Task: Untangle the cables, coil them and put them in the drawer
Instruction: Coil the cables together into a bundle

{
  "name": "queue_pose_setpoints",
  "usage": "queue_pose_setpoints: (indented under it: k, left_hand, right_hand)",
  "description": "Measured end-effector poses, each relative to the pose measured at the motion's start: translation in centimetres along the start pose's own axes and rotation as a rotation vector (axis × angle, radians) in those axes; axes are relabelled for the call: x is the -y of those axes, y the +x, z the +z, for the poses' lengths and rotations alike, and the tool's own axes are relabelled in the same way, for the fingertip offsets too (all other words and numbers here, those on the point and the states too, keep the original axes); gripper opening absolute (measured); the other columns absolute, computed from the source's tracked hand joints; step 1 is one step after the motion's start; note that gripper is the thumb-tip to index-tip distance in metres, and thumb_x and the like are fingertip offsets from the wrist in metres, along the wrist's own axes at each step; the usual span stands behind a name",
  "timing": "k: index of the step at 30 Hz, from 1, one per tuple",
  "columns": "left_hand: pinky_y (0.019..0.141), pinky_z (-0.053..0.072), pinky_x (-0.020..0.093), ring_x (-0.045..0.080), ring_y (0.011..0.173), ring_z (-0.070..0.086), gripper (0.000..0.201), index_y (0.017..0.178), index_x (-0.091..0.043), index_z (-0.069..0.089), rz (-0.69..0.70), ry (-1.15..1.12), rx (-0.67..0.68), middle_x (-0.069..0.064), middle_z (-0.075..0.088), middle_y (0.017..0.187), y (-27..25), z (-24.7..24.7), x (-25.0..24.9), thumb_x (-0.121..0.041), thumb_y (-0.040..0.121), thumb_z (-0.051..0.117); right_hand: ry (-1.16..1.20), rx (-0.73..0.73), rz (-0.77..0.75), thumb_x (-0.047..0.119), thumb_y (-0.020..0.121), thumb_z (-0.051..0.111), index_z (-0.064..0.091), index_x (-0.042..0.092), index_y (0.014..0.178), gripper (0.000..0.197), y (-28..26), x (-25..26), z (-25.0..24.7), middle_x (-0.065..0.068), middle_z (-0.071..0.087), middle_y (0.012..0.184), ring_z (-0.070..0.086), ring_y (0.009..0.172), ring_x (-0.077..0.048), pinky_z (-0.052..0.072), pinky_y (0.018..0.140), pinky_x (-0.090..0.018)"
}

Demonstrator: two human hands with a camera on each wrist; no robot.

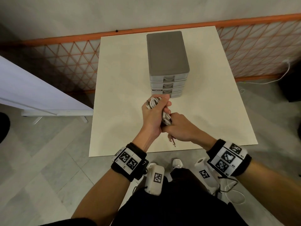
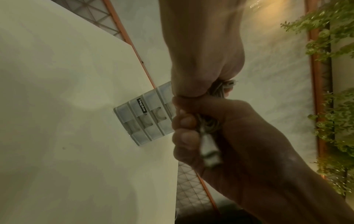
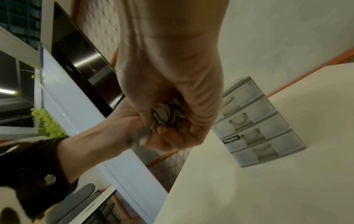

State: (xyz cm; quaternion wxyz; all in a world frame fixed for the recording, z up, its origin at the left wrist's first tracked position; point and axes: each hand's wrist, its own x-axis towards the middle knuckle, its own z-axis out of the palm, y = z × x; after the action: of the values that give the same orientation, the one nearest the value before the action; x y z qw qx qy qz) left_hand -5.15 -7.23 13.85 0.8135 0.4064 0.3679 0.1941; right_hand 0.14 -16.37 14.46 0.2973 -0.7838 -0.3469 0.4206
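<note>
A bundle of white cables is held above the middle of the white table, just in front of the grey drawer unit. My left hand grips the upper loops of the bundle. Close beneath it, my right hand grips the lower part, and a thin plug end dangles below that hand. In the right wrist view the cable strands show inside my right fist. In the left wrist view a white connector sticks out of the right hand. All drawers are closed.
The drawer unit stands at the back middle of the table. An orange lattice fence runs behind the table, and a white board stands on the floor at the left. A loose white cable lies on the floor at the right.
</note>
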Motion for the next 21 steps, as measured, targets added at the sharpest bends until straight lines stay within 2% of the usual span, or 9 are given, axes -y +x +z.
queue_pose_setpoints:
  k: [3, 4, 7, 10, 11, 13, 16, 18, 21]
  left_hand:
    - [0.049, 0.047, 0.025, 0.011, 0.044, 0.049, 0.009, 0.095, -0.003, 0.065, -0.016, 0.013, -0.006, 0.001, 0.055, 0.056, 0.5, 0.2, 0.0, -0.009, 0.091, 0.071]
    - [0.051, 0.047, 0.026, 0.013, 0.044, 0.05, 0.011, 0.093, -0.003, 0.065, -0.001, 0.037, 0.0, 0.0, 0.054, 0.054, 0.6, 0.1, 0.0, -0.012, 0.091, 0.071]
    - [0.056, 0.05, 0.026, 0.015, 0.054, 0.058, 0.026, 0.071, -0.009, 0.059, 0.074, 0.104, 0.034, -0.001, 0.053, 0.053, 1.1, -0.5, 0.1, -0.016, 0.094, 0.069]
    - [0.066, 0.054, 0.024, 0.016, 0.078, 0.07, 0.031, 0.069, -0.011, 0.056, 0.086, 0.123, 0.075, -0.003, 0.056, 0.057, 1.5, -1.0, 0.5, -0.021, 0.097, 0.065]
    - [0.063, 0.053, 0.026, 0.016, 0.078, 0.071, 0.03, 0.071, -0.011, 0.056, 0.066, 0.119, 0.08, -0.002, 0.056, 0.057, 1.6, -1.0, 0.6, -0.022, 0.097, 0.065]
    - [0.056, 0.051, 0.026, 0.018, 0.066, 0.066, 0.03, 0.07, -0.012, 0.055, 0.005, 0.094, 0.071, 0.001, 0.054, 0.057, 1.7, -0.8, 0.8, -0.024, 0.096, 0.066]
    - [0.053, 0.05, 0.027, 0.016, 0.054, 0.057, 0.034, 0.064, -0.015, 0.055, -0.074, 0.03, 0.065, 0.0, 0.054, 0.055, 1.9, -0.4, 1.0, -0.024, 0.095, 0.067]
    - [0.054, 0.05, 0.027, 0.014, 0.054, 0.057, 0.035, 0.064, -0.016, 0.054, -0.099, 0.032, 0.075, -0.001, 0.054, 0.055, 2.2, 0.0, 1.2, -0.025, 0.096, 0.066]
    - [0.058, 0.048, 0.03, 0.011, 0.057, 0.059, 0.031, 0.068, -0.018, 0.055, -0.134, 0.031, 0.057, -0.003, 0.055, 0.057, 2.8, 1.1, 1.2, -0.028, 0.096, 0.065]
  right_hand:
    - [0.215, 0.057, 0.013, 0.002, 0.081, 0.064, 0.065, 0.001, 0.082, 0.001, -0.5, -0.5, -0.3, -0.008, 0.07, 0.07, 0.07, 0.066, -0.019, 0.055, 0.067, -0.028]
    - [0.333, 0.085, 0.025, 0.003, 0.082, 0.066, 0.064, 0.001, 0.085, 0.004, -0.5, -0.6, -0.5, -0.007, 0.07, 0.074, 0.068, 0.07, -0.017, 0.054, 0.069, -0.028]
    - [0.722, 0.137, 0.1, 0.029, 0.085, 0.059, 0.061, 0.01, 0.09, 0.02, -0.5, -0.4, -1.0, -0.003, 0.066, 0.082, 0.066, 0.074, -0.019, 0.049, 0.065, -0.025]
    - [0.594, 0.074, 0.091, 0.046, 0.094, 0.055, 0.057, 0.011, 0.096, 0.035, -0.2, -0.5, -0.7, -0.003, 0.06, 0.085, 0.06, 0.07, -0.017, 0.04, 0.057, -0.023]
    - [0.547, 0.049, 0.076, 0.045, 0.098, 0.053, 0.056, 0.011, 0.095, 0.035, -0.1, -0.7, -0.4, -0.002, 0.059, 0.083, 0.058, 0.069, -0.016, 0.039, 0.057, -0.023]
    - [0.543, 0.031, 0.077, 0.041, 0.101, 0.051, 0.057, 0.009, 0.097, 0.033, 0.0, -1.2, -0.1, -0.003, 0.057, 0.084, 0.055, 0.069, -0.015, 0.039, 0.058, -0.023]
    - [0.666, 0.083, 0.099, 0.04, 0.099, 0.054, 0.057, 0.001, 0.116, 0.042, 0.4, -2.1, -0.4, -0.008, 0.055, 0.09, 0.052, 0.074, -0.02, 0.038, 0.065, -0.027]
    - [0.741, 0.131, 0.121, 0.038, 0.096, 0.057, 0.059, 0.003, 0.112, 0.038, 0.7, -2.4, -1.4, -0.01, 0.057, 0.091, 0.051, 0.072, -0.021, 0.038, 0.062, -0.026]
    - [0.758, 0.21, 0.124, 0.033, 0.096, 0.058, 0.061, 0.009, 0.103, 0.025, 1.5, -2.9, -3.4, -0.01, 0.061, 0.089, 0.052, 0.064, -0.017, 0.037, 0.051, -0.02]
